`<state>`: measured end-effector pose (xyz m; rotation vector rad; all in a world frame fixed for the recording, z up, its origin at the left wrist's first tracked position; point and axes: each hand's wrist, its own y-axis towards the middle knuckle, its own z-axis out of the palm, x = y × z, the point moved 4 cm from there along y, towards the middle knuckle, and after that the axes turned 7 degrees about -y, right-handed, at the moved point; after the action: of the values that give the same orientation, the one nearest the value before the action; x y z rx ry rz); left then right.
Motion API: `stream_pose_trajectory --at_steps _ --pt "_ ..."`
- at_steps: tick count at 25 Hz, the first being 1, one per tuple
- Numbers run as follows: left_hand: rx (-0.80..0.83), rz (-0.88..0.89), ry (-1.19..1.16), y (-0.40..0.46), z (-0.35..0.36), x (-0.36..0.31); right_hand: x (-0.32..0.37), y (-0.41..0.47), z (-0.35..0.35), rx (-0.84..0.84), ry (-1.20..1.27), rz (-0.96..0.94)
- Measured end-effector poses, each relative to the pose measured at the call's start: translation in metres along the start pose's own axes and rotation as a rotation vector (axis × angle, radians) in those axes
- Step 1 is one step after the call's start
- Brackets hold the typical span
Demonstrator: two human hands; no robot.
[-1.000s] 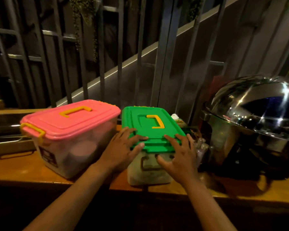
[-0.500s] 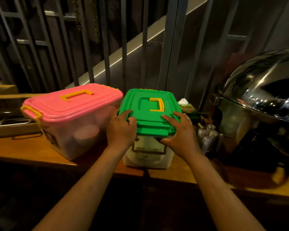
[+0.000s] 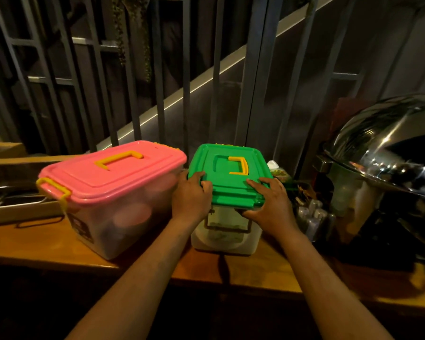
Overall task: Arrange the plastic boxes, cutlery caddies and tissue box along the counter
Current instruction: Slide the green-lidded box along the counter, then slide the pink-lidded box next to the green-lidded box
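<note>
head view: both hands [image 3: 193, 196] grip green-lidded box [image 3: 227, 176].

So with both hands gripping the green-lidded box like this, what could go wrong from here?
1. The left hand and right hand hold the green lid, not the body; if unlatched, it may lift off.
2. Little room shows toward the pink-lidded box; the left hand's fingers could be pinched.
3. Sliding right may hit the cutlery caddy.

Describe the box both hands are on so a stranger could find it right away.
On the wooden counter, left of the shiny domed chafing dish, two lidded plastic boxes stand side by side. It is the right one, the green-lidded box, smaller than the pink-lidded box.
</note>
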<state>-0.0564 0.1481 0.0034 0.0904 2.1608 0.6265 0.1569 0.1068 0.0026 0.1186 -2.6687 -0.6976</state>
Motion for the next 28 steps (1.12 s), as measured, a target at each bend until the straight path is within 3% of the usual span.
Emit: stream_pose_trajectory --at_steps 6,11,13,16,18,23,28 --pt "0.115 0.026 0.048 0.020 0.012 0.008 -0.006 0.022 0.006 0.071 -0.073 0.040" --pt "0.302 0.053 0.129 0.023 0.007 0.008 0.000 0.022 0.003 0.146 -0.222 0.124" --pt "0.353 0.155 0.143 0.012 -0.010 0.007 0.011 0.012 0.002 0.114 -0.281 0.148" --pt "0.249 0.453 0.226 -0.010 -0.062 0.009 0.043 -0.018 0.007 -0.009 -0.309 0.093" --pt "0.121 0.509 0.244 -0.019 -0.108 0.022 0.080 -0.034 0.013 -0.052 -0.244 -0.005" --pt "-0.125 0.301 0.366 -0.014 -0.216 0.090 0.172 -0.025 0.030 -0.119 -0.005 -0.230" --pt "0.049 0.142 0.494 0.002 -0.267 0.153 0.268 -0.022 0.062 -0.005 0.179 -0.429"
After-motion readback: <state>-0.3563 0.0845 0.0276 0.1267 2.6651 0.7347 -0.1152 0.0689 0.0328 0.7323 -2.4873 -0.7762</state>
